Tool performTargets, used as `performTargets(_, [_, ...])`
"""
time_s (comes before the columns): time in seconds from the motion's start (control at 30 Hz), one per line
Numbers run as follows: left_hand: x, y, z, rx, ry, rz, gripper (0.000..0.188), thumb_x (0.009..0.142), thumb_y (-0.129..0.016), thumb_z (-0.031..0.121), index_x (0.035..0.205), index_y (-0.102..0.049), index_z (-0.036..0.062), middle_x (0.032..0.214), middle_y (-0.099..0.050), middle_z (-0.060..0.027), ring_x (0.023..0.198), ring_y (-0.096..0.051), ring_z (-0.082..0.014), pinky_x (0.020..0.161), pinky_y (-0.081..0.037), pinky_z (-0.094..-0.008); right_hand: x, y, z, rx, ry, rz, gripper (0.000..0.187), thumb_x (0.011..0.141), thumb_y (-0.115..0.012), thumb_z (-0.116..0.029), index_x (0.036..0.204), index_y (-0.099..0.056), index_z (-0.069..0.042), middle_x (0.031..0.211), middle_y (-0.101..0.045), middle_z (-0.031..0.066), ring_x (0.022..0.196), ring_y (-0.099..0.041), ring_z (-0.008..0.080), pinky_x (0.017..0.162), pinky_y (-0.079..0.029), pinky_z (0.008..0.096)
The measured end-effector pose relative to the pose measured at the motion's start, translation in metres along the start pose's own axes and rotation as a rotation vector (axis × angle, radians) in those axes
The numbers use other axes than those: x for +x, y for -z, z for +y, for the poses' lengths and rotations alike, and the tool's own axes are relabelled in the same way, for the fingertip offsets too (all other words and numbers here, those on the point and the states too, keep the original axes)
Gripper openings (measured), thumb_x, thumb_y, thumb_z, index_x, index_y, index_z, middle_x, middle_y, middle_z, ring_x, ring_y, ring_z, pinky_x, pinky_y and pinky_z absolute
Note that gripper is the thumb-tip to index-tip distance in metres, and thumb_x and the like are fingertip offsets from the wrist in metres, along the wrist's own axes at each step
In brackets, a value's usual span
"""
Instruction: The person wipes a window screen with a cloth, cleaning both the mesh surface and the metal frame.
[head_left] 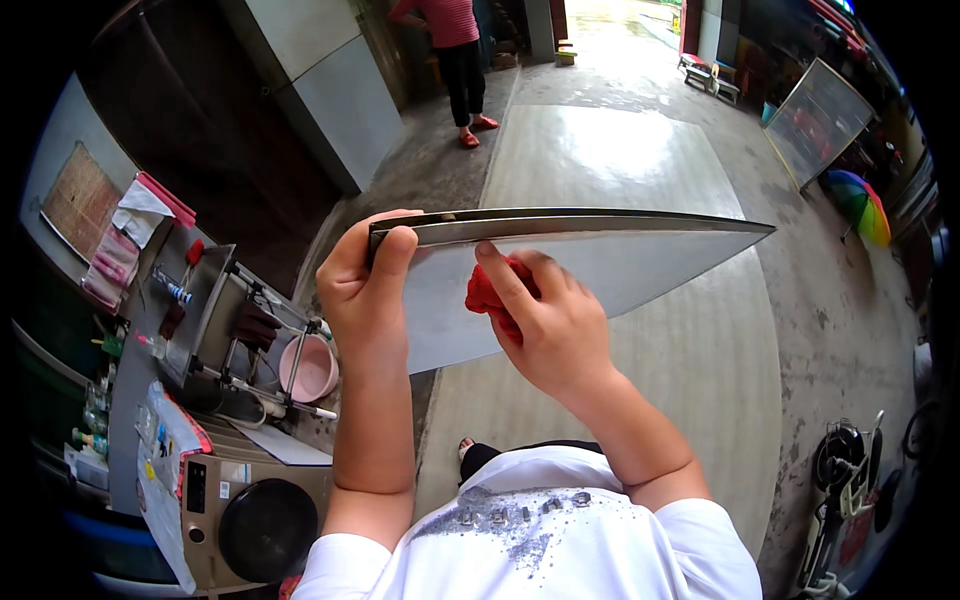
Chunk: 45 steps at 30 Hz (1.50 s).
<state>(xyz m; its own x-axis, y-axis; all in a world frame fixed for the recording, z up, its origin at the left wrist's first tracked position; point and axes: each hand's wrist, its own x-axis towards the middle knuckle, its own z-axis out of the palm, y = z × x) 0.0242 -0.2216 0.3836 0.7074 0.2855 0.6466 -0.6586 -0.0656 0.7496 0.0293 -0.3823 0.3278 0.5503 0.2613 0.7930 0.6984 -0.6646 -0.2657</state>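
Observation:
In front of my chest I hold a thin, flat grey panel (450,325) with a dark, metallic-looking double edge along its top; its exact kind I cannot make out. My left hand (365,285) grips its left end, thumb on the near side and fingers over the top edge. A crumpled red cloth (484,293) is bunched in my right hand (560,325). The right index finger points up along the panel's near face, its tip close under the dark edge. Part of the cloth is hidden behind the fingers.
A person in a striped top (450,25) stands ahead. To the left are a washing machine (205,540), a pink basin (310,368) and a cluttered counter (130,420). On the right are a rainbow umbrella (858,205), a framed board (818,122) and a parked bike (840,480).

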Motion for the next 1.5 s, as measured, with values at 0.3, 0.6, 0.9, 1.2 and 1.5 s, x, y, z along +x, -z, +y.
performTargets(0.3, [0.013,0.003,-0.014,-0.036,0.083,0.06,0.021,0.088,-0.069,0.019,0.093,-0.068,-0.0012,0.078,-0.062,0.0039,0.069,-0.049,-0.0016,0.062,-0.037,-0.0169,-0.006,-0.012,0.016,0.059,-0.09,-0.038,0.069,0.072,-0.071,-0.012,0.136,-0.046,-0.021,0.112,-0.054,0.0067,0.087,-0.061,0.0264,0.071,-0.051,0.0394])
performTargets(0.6, [0.018,-0.001,-0.023,-0.049,0.126,0.037,0.025,0.089,-0.067,0.025,0.094,-0.067,0.0003,0.077,-0.064,-0.0003,0.069,-0.054,-0.0056,0.065,-0.042,-0.0195,-0.003,-0.009,0.023,0.016,-0.096,-0.072,0.07,0.072,-0.072,-0.012,0.137,-0.046,-0.021,0.111,-0.052,0.0069,0.088,-0.06,0.0244,0.071,-0.05,0.0377])
performTargets(0.9, [0.018,-0.006,-0.029,-0.157,0.119,0.012,0.025,0.088,-0.069,0.02,0.096,-0.067,-0.0033,0.082,-0.066,-0.0029,0.07,-0.055,-0.006,0.067,-0.044,-0.0199,0.001,-0.005,0.027,-0.027,-0.101,-0.049,0.071,0.07,-0.071,-0.01,0.136,-0.047,-0.02,0.106,-0.054,0.0065,0.083,-0.06,0.0233,0.068,-0.05,0.036])
performTargets(1.2, [0.018,-0.004,-0.035,-0.076,0.122,0.066,0.027,0.087,-0.07,0.023,0.097,-0.068,-0.0023,0.082,-0.066,-0.0033,0.071,-0.059,-0.0082,0.07,-0.051,-0.024,0.003,-0.005,0.033,-0.013,-0.117,-0.066,0.069,0.07,-0.071,-0.01,0.135,-0.05,-0.024,0.103,-0.057,0.0052,0.08,-0.061,0.0214,0.065,-0.049,0.0354])
performTargets(1.5, [0.019,0.005,-0.037,-0.017,0.095,0.078,0.024,0.088,-0.068,0.026,0.096,-0.068,0.0025,0.083,-0.067,-0.0009,0.073,-0.06,-0.0067,0.068,-0.046,-0.0206,-0.004,-0.005,0.043,0.003,-0.156,-0.088,0.071,0.072,-0.071,-0.009,0.136,-0.048,-0.024,0.103,-0.057,0.0068,0.079,-0.061,0.0223,0.064,-0.049,0.0363])
